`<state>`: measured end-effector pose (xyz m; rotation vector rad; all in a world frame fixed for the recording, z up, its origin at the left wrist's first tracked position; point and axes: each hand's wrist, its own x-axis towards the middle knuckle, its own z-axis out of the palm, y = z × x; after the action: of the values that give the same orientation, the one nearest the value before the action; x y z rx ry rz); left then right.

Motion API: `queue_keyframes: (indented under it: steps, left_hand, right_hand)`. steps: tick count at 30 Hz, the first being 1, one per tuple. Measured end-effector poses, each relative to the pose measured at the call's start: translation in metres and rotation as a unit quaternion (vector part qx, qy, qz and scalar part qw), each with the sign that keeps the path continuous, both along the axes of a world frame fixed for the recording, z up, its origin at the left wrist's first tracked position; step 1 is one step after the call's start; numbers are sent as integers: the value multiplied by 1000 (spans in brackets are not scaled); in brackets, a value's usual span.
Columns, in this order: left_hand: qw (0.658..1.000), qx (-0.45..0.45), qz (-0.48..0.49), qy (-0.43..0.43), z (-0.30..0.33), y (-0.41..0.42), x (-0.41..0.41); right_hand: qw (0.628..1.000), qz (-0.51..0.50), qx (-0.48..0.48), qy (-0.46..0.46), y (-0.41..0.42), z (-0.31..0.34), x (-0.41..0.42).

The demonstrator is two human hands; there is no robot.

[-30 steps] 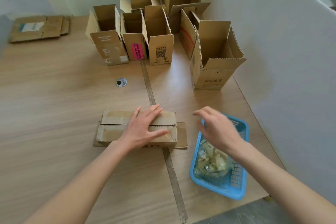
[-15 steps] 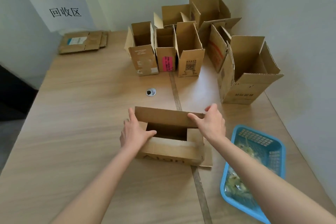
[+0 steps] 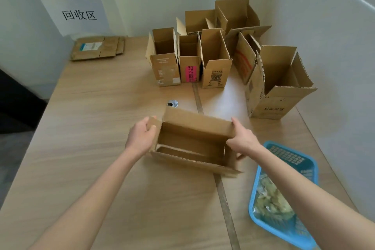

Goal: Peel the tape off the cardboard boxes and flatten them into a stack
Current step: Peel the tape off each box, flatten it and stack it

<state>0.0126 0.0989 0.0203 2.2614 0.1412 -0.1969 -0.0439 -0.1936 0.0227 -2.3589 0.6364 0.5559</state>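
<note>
A small brown cardboard box [image 3: 192,128] sits in front of me on the wooden table [image 3: 91,138], its top flaps spread and its inside showing. My left hand [image 3: 142,138] grips the box's left end flap. My right hand [image 3: 242,140] holds the right end of the box, thumb over the edge. Several open upright cardboard boxes [image 3: 215,61] stand in a cluster at the back right, the largest one [image 3: 278,85] nearest on the right. A flattened box [image 3: 97,47] lies at the far left under a paper sign.
A blue plastic basket [image 3: 294,160] holding crumpled peeled tape stands at my right, close to the table's right edge. A round metal grommet [image 3: 172,104] is set in the table behind the box. White walls enclose the back and right sides.
The box lay flat under my left hand while my right hand was over the basket. Both hands have since taken its ends and opened it up into a box shape.
</note>
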Motion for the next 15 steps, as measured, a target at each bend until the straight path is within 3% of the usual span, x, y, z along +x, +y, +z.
queue_keyframes:
  steps: [2,4,6,8,11,13,15]
  left_hand:
    - [997,-40,12,-72,12,14,7]
    - [989,-23,-4,-147,21,29,10]
    - [972,50,-75,-219,18,46,4]
    - [946,117,-171,-251,-11,63,-10]
    - [927,163,-273,-201,-77,92,-36]
    - [913,186,-342,-118,-105,96,-52]
    - [901,219,-374,2,-113,90,-64]
  right_hand:
    - [988,-7,49,-149,-3,17,3]
    - [954,-2,120,-273,-2,33,8]
    - [927,9,140,-347,1,39,9]
    - [921,23,141,-363,5,32,2]
    - [948,99,124,-275,13,3,-17]
    - [962,205,129,-130,16,-25,-31]
    - [961,244,121,39,17,-55,-40]
